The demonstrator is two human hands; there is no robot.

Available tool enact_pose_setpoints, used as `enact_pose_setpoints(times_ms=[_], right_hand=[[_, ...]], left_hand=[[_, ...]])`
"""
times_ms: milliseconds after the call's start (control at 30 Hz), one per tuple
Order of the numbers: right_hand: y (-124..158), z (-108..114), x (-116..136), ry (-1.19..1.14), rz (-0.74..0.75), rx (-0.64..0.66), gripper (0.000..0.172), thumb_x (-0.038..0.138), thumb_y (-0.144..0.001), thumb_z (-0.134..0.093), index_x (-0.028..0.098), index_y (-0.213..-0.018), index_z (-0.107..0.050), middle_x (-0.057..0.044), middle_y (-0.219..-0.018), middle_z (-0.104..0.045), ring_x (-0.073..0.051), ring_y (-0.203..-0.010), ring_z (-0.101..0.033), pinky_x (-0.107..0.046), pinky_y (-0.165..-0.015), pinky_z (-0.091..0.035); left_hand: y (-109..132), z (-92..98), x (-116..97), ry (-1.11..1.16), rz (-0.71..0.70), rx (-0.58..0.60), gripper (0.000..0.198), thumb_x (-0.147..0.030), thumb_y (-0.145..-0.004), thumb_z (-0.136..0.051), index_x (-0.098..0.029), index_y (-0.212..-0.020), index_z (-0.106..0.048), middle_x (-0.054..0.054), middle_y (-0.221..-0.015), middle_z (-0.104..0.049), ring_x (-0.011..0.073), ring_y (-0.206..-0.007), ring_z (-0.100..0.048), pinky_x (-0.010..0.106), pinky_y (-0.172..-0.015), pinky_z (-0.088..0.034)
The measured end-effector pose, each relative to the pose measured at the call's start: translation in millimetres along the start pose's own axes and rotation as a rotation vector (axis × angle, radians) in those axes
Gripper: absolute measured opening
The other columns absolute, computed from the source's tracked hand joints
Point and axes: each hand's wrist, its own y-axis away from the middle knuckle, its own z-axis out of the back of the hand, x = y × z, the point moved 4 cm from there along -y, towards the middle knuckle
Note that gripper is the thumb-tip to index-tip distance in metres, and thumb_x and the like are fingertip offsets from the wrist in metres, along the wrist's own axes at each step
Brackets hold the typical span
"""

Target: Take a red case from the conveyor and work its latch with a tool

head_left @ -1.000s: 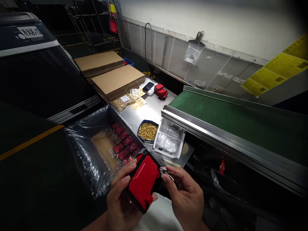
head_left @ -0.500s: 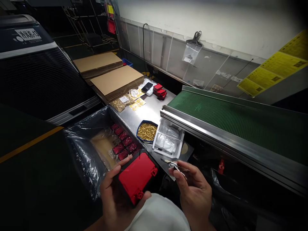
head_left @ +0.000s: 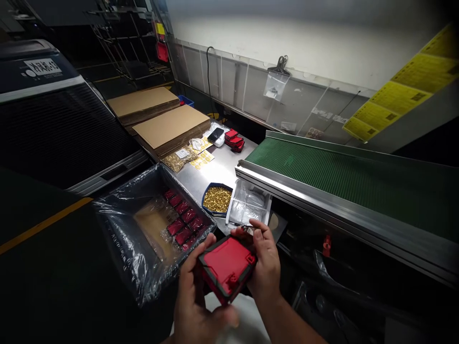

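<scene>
My left hand (head_left: 197, 291) is closed round the left side and underside of a red plastic box with a black frame (head_left: 229, 263). Its red face is turned up, and two small red latches show along the near right edge. My right hand (head_left: 265, 258) lies against the box's right side, fingers closed on small metal clippers (head_left: 247, 228). Most of the clippers is hidden behind the fingers, so I cannot tell whether they touch the box.
Left of my hands stands a plastic-lined bin (head_left: 143, 267) holding several wrapped red boxes (head_left: 182, 217). Beyond are a tray of gold-coloured small parts (head_left: 217, 198), a white tray of plastic bags (head_left: 231, 210), stacked cardboard (head_left: 172, 125) and a green conveyor (head_left: 308, 165).
My right hand has moved left with the clippers, from apart to against the box. The box has shifted right and is tilted flatter. The view has shifted slightly.
</scene>
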Motion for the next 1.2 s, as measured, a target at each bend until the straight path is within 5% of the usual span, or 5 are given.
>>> enact_pose_setpoints(times_ms=[267, 433, 767, 933, 1200], right_hand=[[2.6, 5.3, -29.7, 0.053, -0.662, 0.316, 0.037, 0.045, -0.08, -0.066, 0.015, -0.102, -0.063, -0.004, -0.075, -0.07, -0.014, -0.06, -0.066, -0.024, -0.059, -0.052], [7.1, 7.8, -51.8, 0.298, -0.551, 0.301, 0.048, 0.056, -0.073, -0.069, 0.014, -0.096, -0.062, -0.008, -0.078, -0.073, -0.021, -0.068, -0.071, -0.031, -0.062, -0.055], [-81.1, 82.6, 47.0, 1.097, 0.304, -0.112, 0.04, 0.046, -0.079, -0.065, 0.016, -0.104, -0.067, -0.009, -0.093, -0.067, -0.019, -0.078, -0.062, -0.038, -0.081, -0.052], [-130.3, 114.3, 131.4, 1.459, 0.601, -0.432, 0.042, 0.045, -0.081, -0.059, 0.016, -0.11, -0.068, -0.015, -0.116, -0.055, -0.024, -0.091, -0.053, -0.042, -0.087, -0.043], [-147.8, 130.0, 139.1, 1.778, 0.646, -0.476, 0.043, 0.049, -0.083, -0.055, 0.015, -0.105, -0.07, -0.015, -0.103, -0.063, -0.027, -0.084, -0.056, -0.041, -0.072, -0.042]], left_hand=[[3.6, 3.6, -26.9, -0.357, -0.662, 0.386, 0.028, -0.025, -0.092, -0.058, -0.031, -0.118, -0.066, 0.008, -0.109, -0.073, 0.0296, -0.107, -0.066, 0.05, -0.1, -0.053], [1.9, -20.3, -7.3, -0.133, -0.422, 0.743, 0.057, -0.017, -0.086, -0.065, -0.033, -0.139, -0.05, 0.012, -0.118, -0.069, 0.0329, -0.106, -0.067, 0.047, -0.098, -0.053], [-5.1, -4.4, 36.8, 0.746, 0.921, 0.128, 0.089, -0.09, -0.071, -0.04, -0.024, -0.126, -0.061, 0.015, -0.101, -0.072, 0.0353, -0.09, -0.069, 0.051, -0.081, -0.058], [-12.4, -1.3, 27.1, 0.902, 1.068, 0.012, 0.082, -0.085, -0.07, -0.053, -0.021, -0.119, -0.066, 0.017, -0.102, -0.073, 0.0362, -0.088, -0.07, 0.053, -0.082, -0.057], [-16.1, 2.8, 17.0, 1.046, 1.037, 0.051, 0.082, -0.078, -0.083, -0.042, -0.016, -0.134, -0.053, 0.019, -0.102, -0.071, 0.0357, -0.089, -0.069, 0.052, -0.084, -0.055]])
